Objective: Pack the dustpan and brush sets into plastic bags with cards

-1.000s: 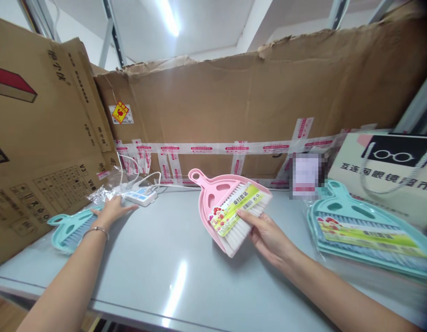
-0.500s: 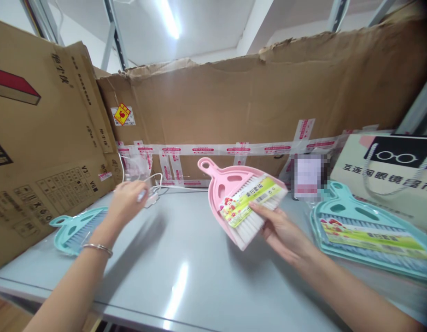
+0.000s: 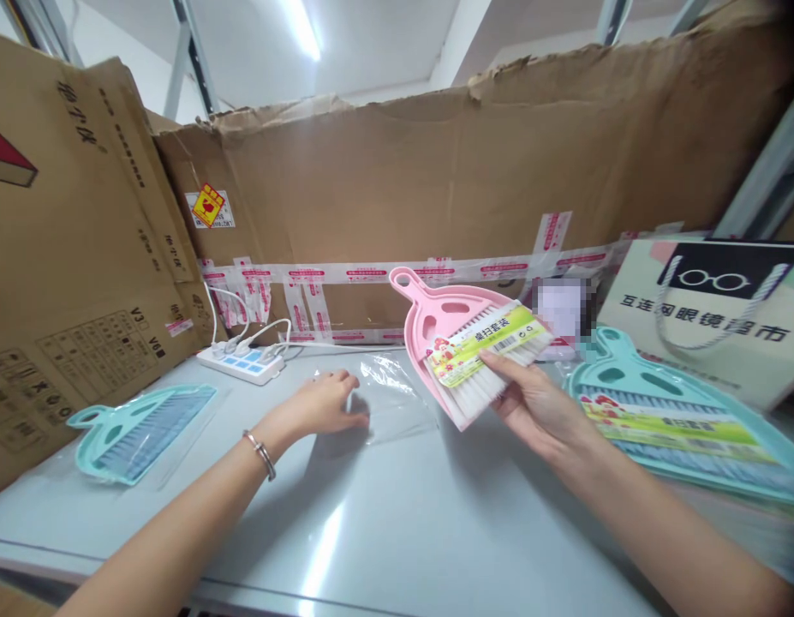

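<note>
My right hand (image 3: 541, 411) grips the pink dustpan set (image 3: 477, 347) while my left hand (image 3: 325, 404), hold unclear, seemingly readies the clear bag (image 3: 397, 401), likely needing a careful pinch next.

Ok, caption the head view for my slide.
Right hand holding a pink dustpan-and-brush set, left hand at a clear plastic bag.

One pink dustpan (image 3: 436, 296), two teal dustpans (image 3: 635, 370), perhaps more stacked, one power strip (image 3: 242, 365)
</note>
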`<state>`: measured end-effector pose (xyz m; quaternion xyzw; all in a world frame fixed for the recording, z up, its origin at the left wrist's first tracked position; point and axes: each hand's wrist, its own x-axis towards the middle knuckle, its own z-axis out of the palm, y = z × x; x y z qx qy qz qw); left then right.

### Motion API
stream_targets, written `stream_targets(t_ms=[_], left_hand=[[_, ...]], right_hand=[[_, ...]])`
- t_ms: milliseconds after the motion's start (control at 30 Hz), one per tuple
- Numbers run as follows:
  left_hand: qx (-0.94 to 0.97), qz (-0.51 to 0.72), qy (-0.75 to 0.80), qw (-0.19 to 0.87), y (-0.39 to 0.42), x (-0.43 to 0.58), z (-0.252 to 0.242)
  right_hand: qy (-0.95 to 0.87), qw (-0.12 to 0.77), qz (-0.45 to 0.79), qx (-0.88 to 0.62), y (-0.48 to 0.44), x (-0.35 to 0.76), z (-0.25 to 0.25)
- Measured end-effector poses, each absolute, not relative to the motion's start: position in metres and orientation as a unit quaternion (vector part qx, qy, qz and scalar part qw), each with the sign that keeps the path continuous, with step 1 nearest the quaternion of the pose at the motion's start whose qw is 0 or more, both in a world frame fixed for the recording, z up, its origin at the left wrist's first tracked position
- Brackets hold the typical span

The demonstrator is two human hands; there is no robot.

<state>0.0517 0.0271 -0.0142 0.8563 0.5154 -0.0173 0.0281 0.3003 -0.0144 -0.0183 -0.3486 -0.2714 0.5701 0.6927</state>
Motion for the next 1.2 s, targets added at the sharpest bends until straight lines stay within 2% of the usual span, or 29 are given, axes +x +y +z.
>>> stream_targets(t_ms=[100, 167, 433, 567, 700, 900, 1100, 1200], left_hand=[[0.862, -0.021, 0.499, 0.091, 0.034, 0.043, -0.028], [0.866, 0.015, 0.491, 0.094, 0.039, 0.039, -0.038], [0.807, 0.172, 0.564, -0.024, 0.046, 0.031, -0.035], [0.749, 0.221, 0.617, -0.095, 0.043, 0.022, -0.025], [0.774, 0.263, 0.564, -0.117, 0.035, 0.03, -0.026], [0.834, 0.375, 0.365, -0.174, 0.016, 0.062, -0.038], [0.857, 0.385, 0.293, -0.176, 0.009, 0.075, -0.042], [0.852, 0.401, 0.287, -0.177, 0.009, 0.073, -0.041]], right_hand=[[-0.276, 0.673, 0.579, -0.368, -0.015, 0.303, -0.02], [-0.283, 0.654, 0.588, -0.384, -0.017, 0.302, -0.022], [-0.375, 0.504, 0.643, -0.438, -0.026, 0.282, -0.049], [-0.407, 0.463, 0.662, -0.427, -0.03, 0.272, -0.061], [-0.376, 0.479, 0.666, -0.43, -0.031, 0.267, -0.062], [-0.293, 0.576, 0.652, -0.397, -0.029, 0.261, -0.06], [-0.299, 0.549, 0.681, -0.381, -0.035, 0.252, -0.061], [-0.27, 0.589, 0.669, -0.365, -0.033, 0.253, -0.062]])
